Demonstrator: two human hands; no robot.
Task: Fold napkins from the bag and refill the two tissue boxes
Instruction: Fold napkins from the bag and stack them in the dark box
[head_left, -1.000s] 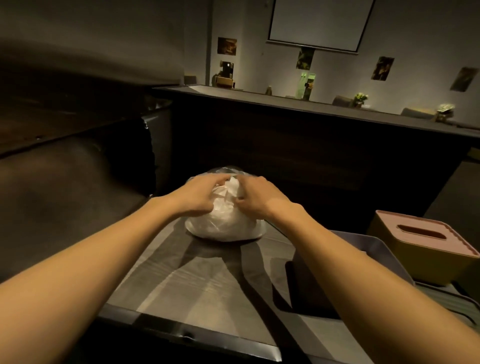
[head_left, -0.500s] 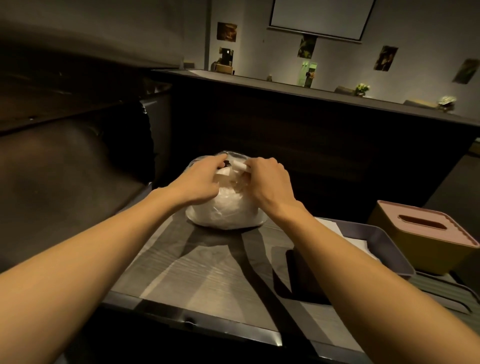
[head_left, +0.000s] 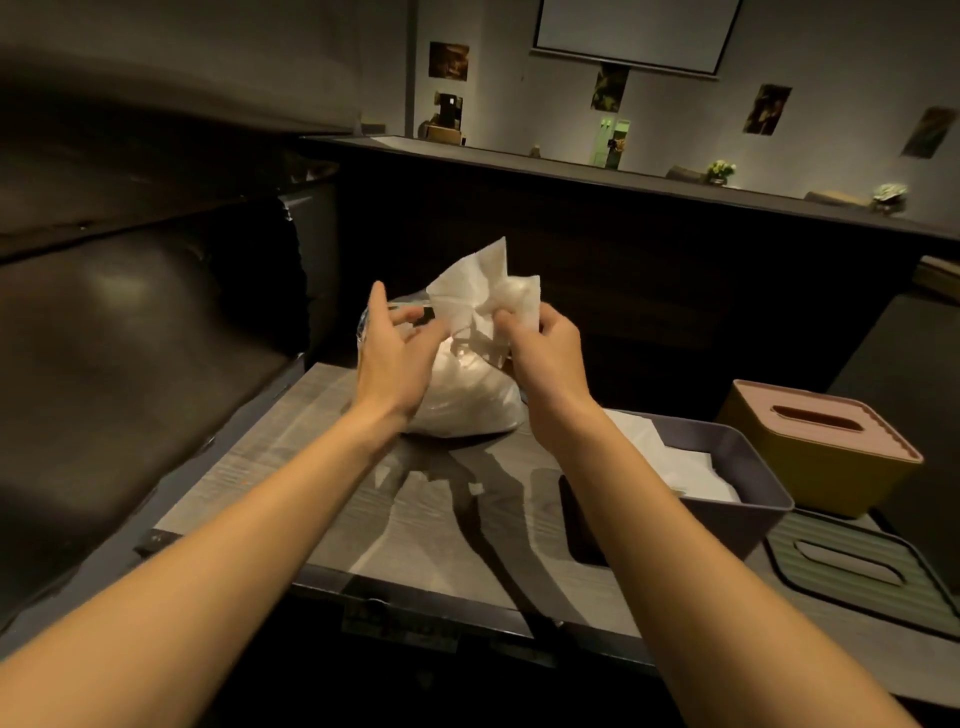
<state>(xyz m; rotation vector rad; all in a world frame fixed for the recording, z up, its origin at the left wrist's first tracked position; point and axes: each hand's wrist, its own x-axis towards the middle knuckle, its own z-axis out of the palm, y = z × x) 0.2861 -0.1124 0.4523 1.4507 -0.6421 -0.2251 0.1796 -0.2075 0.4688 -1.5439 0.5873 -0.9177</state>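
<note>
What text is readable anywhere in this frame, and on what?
None legible.
Wall posters: pictures only, blurred, no words readable.
Green-lit sign on the far wall: too small and blurred.
Plate on the table's front edge: dark marks, unreadable.
Clear bag, napkin, yellow tissue box: no print visible.

Dim room; projector screen (head_left: 636, 31), posters on wall (head_left: 769, 109); dark counter (head_left: 623, 179).

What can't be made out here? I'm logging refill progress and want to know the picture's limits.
Head view, the only one:
- Purple box: how full it is; right forearm covers its near side.
- Yellow box: contents hidden under its pink lid.
- Bag: napkin count; crumpled plastic and both hands cover it.
- Napkin: bunched in right hand, so any fold is unclear.
</note>
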